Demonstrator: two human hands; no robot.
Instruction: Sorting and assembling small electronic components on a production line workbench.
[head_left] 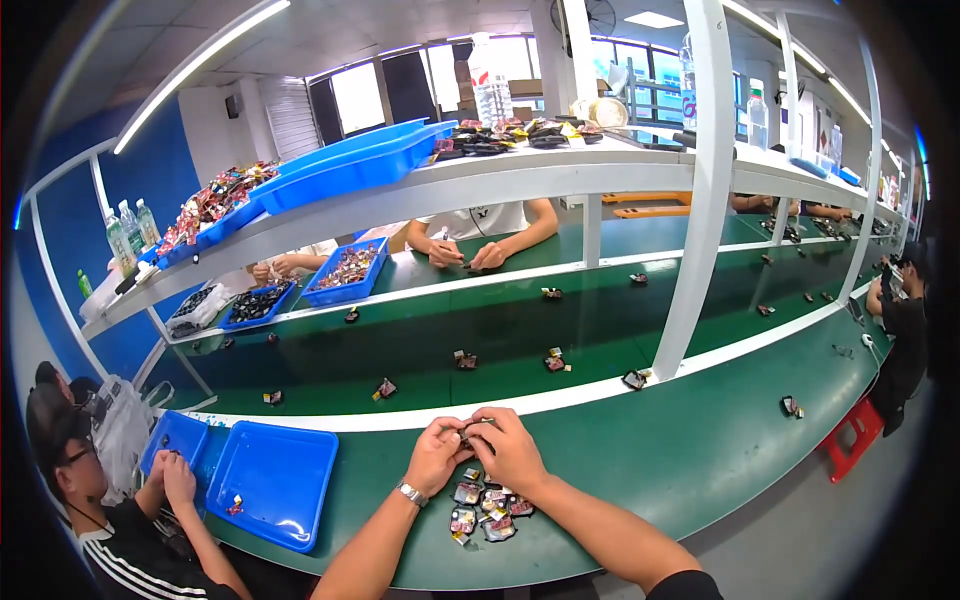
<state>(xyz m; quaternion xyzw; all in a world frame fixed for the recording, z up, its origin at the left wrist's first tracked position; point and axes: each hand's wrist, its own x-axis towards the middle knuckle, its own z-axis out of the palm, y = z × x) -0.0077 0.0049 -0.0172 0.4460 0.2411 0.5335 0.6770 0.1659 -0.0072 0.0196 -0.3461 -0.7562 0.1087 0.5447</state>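
My left hand (433, 458), with a metal watch on its wrist, meets my right hand (508, 452) over the green table near the white rail. Both sets of fingers are closed together around something small and dark, mostly hidden between them; I cannot make out its kind. Just below my hands lies a loose pile of small black pieces with red, white and yellow printed wrapping (484, 508). My right forearm passes along the right side of this pile.
Left of my arms sits a shallow blue tray (272, 480) holding one small piece. Beyond the white rail (560, 402), a green conveyor belt (520, 335) carries several scattered pieces. A white post (690, 210) supports a loaded shelf. Co-workers sit at left, opposite and far right.
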